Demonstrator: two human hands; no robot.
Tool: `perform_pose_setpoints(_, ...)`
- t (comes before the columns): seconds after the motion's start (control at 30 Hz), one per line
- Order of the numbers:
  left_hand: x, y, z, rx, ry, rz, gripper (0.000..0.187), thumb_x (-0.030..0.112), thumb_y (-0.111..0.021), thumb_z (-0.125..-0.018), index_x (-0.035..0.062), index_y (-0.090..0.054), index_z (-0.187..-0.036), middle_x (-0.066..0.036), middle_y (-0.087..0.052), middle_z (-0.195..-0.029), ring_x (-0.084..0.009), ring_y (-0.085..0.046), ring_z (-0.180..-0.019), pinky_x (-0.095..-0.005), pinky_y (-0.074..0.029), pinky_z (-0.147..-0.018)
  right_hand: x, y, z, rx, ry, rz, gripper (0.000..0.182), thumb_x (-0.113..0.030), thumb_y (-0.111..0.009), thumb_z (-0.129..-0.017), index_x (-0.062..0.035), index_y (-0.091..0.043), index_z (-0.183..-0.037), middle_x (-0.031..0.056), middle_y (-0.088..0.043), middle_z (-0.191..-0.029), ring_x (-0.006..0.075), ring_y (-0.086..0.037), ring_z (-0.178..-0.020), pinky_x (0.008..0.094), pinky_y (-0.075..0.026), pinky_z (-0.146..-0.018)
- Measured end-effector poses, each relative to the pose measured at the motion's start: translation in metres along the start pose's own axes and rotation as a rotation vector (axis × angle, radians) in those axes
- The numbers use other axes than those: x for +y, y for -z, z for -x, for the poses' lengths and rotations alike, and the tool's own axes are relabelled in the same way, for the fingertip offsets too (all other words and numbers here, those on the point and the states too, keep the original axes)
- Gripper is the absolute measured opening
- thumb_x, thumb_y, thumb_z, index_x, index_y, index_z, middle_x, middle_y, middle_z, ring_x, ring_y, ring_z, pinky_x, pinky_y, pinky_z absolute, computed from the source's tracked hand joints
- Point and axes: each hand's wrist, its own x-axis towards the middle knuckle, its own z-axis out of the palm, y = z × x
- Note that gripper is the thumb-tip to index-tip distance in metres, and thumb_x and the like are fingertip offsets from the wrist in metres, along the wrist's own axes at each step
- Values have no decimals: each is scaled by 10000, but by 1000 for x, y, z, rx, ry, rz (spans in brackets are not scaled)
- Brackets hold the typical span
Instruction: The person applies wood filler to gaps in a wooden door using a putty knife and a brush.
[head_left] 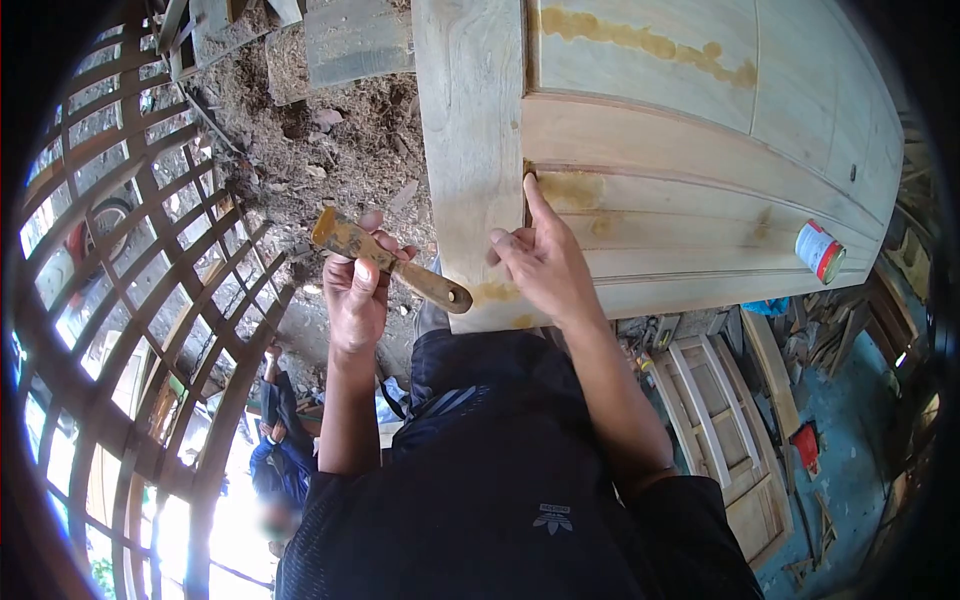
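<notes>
A putty knife [430,283] with a wooden handle and a stained blade is held in my left hand [355,308], its blade end pointing up and left. My right hand [548,262] holds nothing. Its index finger is stretched out, with the tip touching the inner corner of a panel on the pale wooden door [465,130]. The other fingers are loosely bent. Yellowish-brown filler patches [575,190] mark the wood beside that finger, and a longer smear [640,38] runs along the upper panel.
A small can [820,252] stands on the door's right part. Wooden lattice [140,270] curves along the left, with a person [280,450] beyond it. Shavings [330,150] cover the ground. Another panelled door [715,410] and wood scraps lie at the lower right.
</notes>
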Motion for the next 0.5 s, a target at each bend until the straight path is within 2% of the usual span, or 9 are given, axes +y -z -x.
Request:
perform_pose_setpoints(0.03, -1, 2, -1, -15, 6, -8, 581, 316, -749, -910, 20, -540, -1364, -52, -669, -1082, -187, -682, -990, -452, -543, -1001, 0, -5, 2, 0, 0, -2, 848, -125, -651, -942, 4, -122, -1591, 117, -688, -746, 160, -616, -601, 319, -509, -593)
perform_pose_setpoints(0.1, -1, 3, 0, -31, 14, -17, 607, 313, -737, -918, 26, -506, -1401, -42, -659, -1085, -183, -676, -1014, -448, -543, -1011, -3, -15, 5, -8, -33, -302, 883, -152, -620, -1001, -71, 14, -1611, 61, -670, -807, 52, -495, -581, 215, -409, -488)
perform_pose_setpoints(0.2, -2, -1, 0, -17, 20, -27, 619, 319, -743, -912, 25, -505, -1402, -41, -659, -1085, -183, -676, -1012, -448, -542, -1011, -1, -22, 3, 10, -36, -417, 936, -160, -624, -1000, -85, 89, -1602, 79, -666, -830, 52, -481, -571, 214, -400, -470)
perform_pose_setpoints(0.27, -1, -5, -1, 9, 14, -23, 499, 319, -754, -911, 13, -607, -1278, -70, -678, -1092, -193, -682, -962, -452, -542, -981, 1, -24, -2, 21, -5, -404, 948, -139, -626, -989, -79, 96, -1600, 64, -674, -807, 52, -498, -574, 214, -417, -494)
perform_pose_setpoints(0.33, -2, -4, -1, -4, 2, -53, 487, 316, -754, -911, 13, -615, -1267, -75, -677, -1097, -194, -679, -965, -447, -542, -974, -1, -27, -6, 25, 26, -393, 960, -119, -629, -977, -74, 103, -1597, 48, -683, -784, 52, -515, -577, 215, -433, -517)
perform_pose_setpoints(0.4, -4, -5, -1, -15, -4, -76, 474, 313, -754, -912, 13, -623, -1256, -81, -675, -1102, -196, -676, -967, -442, -543, -967, -4, -28, -6, 79, 51, -273, 920, -115, -649, -948, -69, -13, -1612, 72, -703, -779, 88, -570, -581, 242, -467, -542)
perform_pose_setpoints(0.43, -5, -5, 0, -7, 6, -73, 465, 310, -757, -910, 13, -630, -1245, -88, -674, -1111, -196, -674, -971, -438, -544, -961, 0, -27, -9, 80, 50, -273, 920, -115, -649, -948, -69, -13, -1612, 72, -703, -779, 88, -570, -581, 242, -467, -542)
perform_pose_setpoints(0.5, -6, -6, 0, -5, 17, -72, 455, 307, -760, -908, 13, -638, -1233, -96, -673, -1120, -197, -672, -975, -435, -545, -956, 10, -26, -16, 62, 325, 22, 846, -102, -655, -910, -38, -164, -1596, 110, -722, -781, 133, -634, -609, 275, -502, -585)
